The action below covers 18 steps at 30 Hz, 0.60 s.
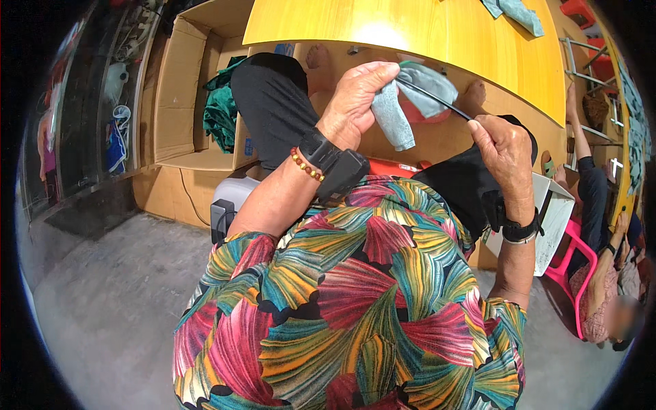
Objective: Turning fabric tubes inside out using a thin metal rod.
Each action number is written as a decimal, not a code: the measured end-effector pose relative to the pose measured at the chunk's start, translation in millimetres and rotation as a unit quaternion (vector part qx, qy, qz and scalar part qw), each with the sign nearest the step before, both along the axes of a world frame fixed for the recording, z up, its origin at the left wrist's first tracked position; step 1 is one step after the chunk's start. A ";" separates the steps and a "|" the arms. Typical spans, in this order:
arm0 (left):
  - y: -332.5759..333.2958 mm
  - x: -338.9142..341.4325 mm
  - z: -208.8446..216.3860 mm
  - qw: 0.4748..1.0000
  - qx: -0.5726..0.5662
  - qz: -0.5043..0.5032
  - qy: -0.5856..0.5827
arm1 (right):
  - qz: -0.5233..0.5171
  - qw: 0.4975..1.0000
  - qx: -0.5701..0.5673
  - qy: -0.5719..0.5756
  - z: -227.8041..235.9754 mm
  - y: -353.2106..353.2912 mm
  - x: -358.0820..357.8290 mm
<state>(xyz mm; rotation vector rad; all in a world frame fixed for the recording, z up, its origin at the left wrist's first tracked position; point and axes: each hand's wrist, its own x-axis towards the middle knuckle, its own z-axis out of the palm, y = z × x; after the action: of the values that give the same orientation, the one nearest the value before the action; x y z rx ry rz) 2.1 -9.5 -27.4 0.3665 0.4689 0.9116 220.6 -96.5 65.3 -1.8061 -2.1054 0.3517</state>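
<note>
My left hand (359,96) is closed on a small light blue-grey fabric piece (393,123), pinching its upper end between thumb and fingers. One narrow part of the cloth hangs down below the fingers, and a wider fold spreads to the right. My right hand (503,149) grips one end of a thin dark rod (434,99). The rod slants up to the left across the cloth, and its far end meets the fabric by my left thumb. Whether the tip is inside the cloth I cannot tell. Both hands are raised above my lap, short of the table edge.
A yellow wood-grain table (424,31) lies ahead, with more blue-grey fabric (517,15) at its far right. An open cardboard box (181,96) holding dark green cloth (220,109) stands left. A white box (555,205) is by my right forearm; a person (601,294) sits beyond, near a pink chair (574,263).
</note>
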 end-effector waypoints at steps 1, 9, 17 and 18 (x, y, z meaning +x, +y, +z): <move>-3.0 4.3 5.5 1.000 0.002 0.001 0.021 | 0.009 1.000 0.008 -0.010 -0.1 0.5 -2.1; -8.0 30.5 12.1 0.985 0.077 0.147 0.041 | -0.120 0.740 -0.327 0.576 -68.1 4.7 -35.0; -6.4 3.6 20.7 0.977 0.123 0.158 0.076 | -0.070 0.669 -0.399 0.623 -59.4 5.1 -35.2; -4.8 1.9 21.4 0.985 0.115 0.113 0.058 | -0.062 0.650 -0.412 0.635 -58.2 5.7 -35.2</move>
<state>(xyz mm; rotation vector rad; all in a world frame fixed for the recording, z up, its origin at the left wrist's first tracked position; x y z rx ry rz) 4.0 -14.4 -6.0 0.5882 0.5200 1.1750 185.3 -90.7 7.1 -1.1825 -0.7391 2.0415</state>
